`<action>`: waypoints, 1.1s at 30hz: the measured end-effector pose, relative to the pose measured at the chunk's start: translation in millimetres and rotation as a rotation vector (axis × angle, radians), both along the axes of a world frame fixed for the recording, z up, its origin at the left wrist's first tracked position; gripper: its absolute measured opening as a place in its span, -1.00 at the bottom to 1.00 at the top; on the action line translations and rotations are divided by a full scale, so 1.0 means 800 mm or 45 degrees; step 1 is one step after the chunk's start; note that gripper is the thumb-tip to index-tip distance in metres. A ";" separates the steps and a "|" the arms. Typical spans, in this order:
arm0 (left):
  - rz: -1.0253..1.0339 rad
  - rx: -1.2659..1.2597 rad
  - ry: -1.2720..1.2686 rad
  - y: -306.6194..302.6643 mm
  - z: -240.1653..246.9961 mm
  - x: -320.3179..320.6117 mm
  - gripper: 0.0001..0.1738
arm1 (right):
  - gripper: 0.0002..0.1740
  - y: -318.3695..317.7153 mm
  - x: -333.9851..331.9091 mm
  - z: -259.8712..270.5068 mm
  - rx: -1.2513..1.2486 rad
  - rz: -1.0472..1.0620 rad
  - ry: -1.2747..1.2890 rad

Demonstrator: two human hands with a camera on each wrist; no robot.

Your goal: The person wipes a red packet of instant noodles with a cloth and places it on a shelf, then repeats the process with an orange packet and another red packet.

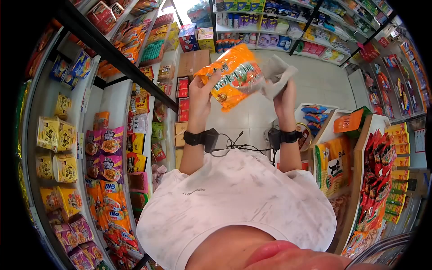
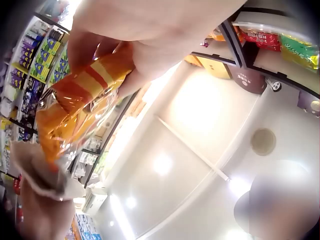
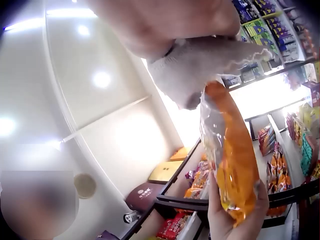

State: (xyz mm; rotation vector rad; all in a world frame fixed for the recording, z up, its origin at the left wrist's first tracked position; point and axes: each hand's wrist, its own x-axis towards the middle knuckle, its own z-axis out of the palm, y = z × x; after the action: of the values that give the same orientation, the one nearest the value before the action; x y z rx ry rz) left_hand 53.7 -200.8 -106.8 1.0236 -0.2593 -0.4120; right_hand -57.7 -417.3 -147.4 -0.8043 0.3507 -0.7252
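Observation:
My left hand (image 1: 200,98) grips the left edge of an orange instant noodle packet (image 1: 237,77), thumb across its printed front. The packet is held up in front of the chest, tilted. In my right hand (image 1: 285,101) is a pale grey cloth (image 1: 278,74), bunched and hanging over the fingers at the packet's right end. From the right wrist view, the cloth (image 3: 200,65) comes right to the packet's top end, while the left hand (image 3: 235,222) holds the other end. The cloth hides part of the right fingers.
Shelves of noodle packets (image 1: 105,153) and noodle tubs (image 1: 65,135) line the left side. Cardboard boxes (image 1: 193,63) stand on the floor ahead. At the right is a low wooden display unit (image 1: 360,148) with snack bags. Black cables (image 1: 236,145) hang between the wrist cameras.

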 end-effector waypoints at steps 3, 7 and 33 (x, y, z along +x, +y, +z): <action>0.101 -0.098 0.041 -0.028 -0.001 -0.019 -0.59 | -0.41 0.024 0.008 0.013 -0.027 0.068 -0.017; -0.124 0.009 -0.055 -0.054 -0.004 -0.042 -0.55 | -0.58 0.023 0.002 0.018 -0.071 -0.055 0.107; 0.191 -0.242 0.071 -0.042 -0.014 -0.051 -0.54 | -0.60 0.074 -0.036 0.002 -0.347 0.431 0.244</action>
State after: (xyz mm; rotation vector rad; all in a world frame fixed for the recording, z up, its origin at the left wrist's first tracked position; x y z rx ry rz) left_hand 13.1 -234.5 -118.4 0.8373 -0.1667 -0.2739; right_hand -86.8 -358.2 -145.5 -1.1634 0.2803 -0.3822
